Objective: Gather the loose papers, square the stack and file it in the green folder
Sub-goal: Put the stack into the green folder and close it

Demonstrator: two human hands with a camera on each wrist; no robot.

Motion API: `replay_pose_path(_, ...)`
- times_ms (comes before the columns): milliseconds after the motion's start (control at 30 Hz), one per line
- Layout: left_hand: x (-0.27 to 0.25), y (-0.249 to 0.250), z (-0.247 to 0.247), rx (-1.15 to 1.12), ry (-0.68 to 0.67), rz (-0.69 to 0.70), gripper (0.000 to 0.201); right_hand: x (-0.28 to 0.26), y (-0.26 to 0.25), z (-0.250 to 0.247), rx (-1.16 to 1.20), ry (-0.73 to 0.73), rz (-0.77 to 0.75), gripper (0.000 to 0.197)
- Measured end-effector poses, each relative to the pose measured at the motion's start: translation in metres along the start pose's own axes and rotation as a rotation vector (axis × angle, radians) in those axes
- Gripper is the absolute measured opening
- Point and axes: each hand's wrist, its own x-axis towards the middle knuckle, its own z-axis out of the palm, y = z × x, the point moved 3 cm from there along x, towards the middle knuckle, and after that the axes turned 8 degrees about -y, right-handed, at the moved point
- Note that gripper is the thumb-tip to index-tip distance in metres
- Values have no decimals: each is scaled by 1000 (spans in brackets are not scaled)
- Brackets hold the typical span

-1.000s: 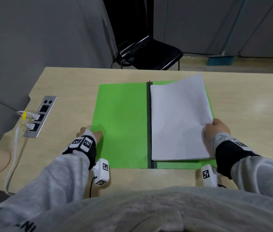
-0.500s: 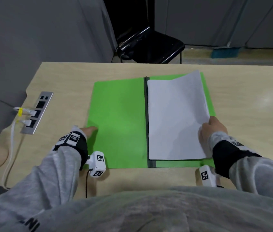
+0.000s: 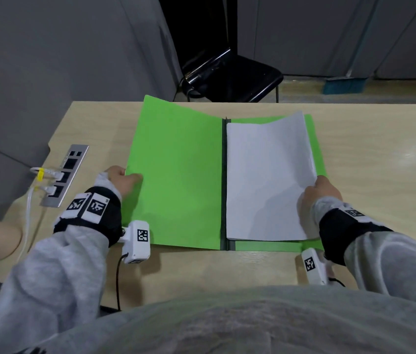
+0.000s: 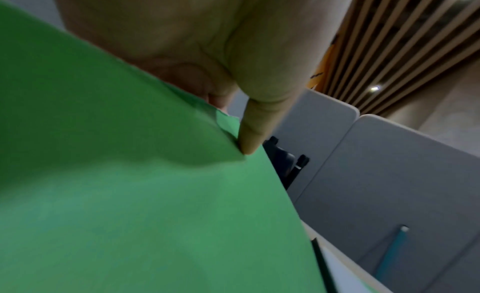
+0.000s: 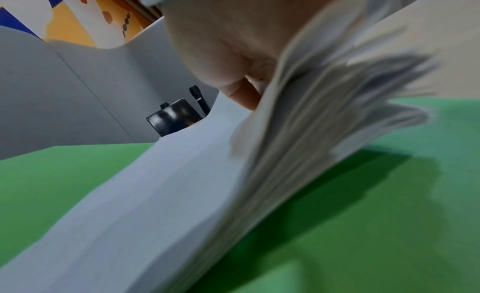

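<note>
Light wood table (image 3: 370, 139), grey partitions behind, black chair (image 3: 237, 80) past the far edge. Left fingers (image 4: 249, 137) curled round the outer edge of the green folder (image 3: 176, 175), thumb on top; left hand (image 3: 122, 178) lifting that cover off the table, far corner already raised. Right fingers (image 5: 246, 96) pinching the outer edge of the paper stack (image 3: 265, 180); right hand (image 3: 315, 198) holding that edge up, sheets fanned slightly in the right wrist view. Stack seated on the right half of the folder, inner edge against the dark spine (image 3: 224, 185). Step judged: filing, near done. Next move likely: lower stack flat, free right hand, swing cover over without catching fanned sheets.
</note>
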Motion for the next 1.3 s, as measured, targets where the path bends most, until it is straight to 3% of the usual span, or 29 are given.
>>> replay_pose_path(67,-9,7,-6,-33,25,91,26,0,-1,-1,18,15,5,31)
replay_pose_path(233,-63,49,-7,-120,65,395,24,6,0,-7,61,54,-30,38)
replay_pose_path(300,-86,64,-1,-246,-53,480,27,6,3,-12,49,70,-32,41)
replay_pose_path(367,-101,77,13,-447,-278,514,33,4,8,-18,41,103,3,42)
replay_pose_path(433,-110,88,29,-489,-421,547,37,4,15,-25,49,136,41,41)
replay_pose_path(633,-105,96,80,-174,-512,566,36,0,32,-37,97,88,-16,38)
replay_pose_path(967,-53,56,150,544,-528,449,53,-13,24,-21,296,-20,-48,69)
replay_pose_path(1100,-42,41,148,567,-457,412,51,-28,7,1,197,-70,-127,53)
replay_pose_path(1300,-17,10,113,661,-399,391,53,-39,-39,48,40,-135,-208,61)
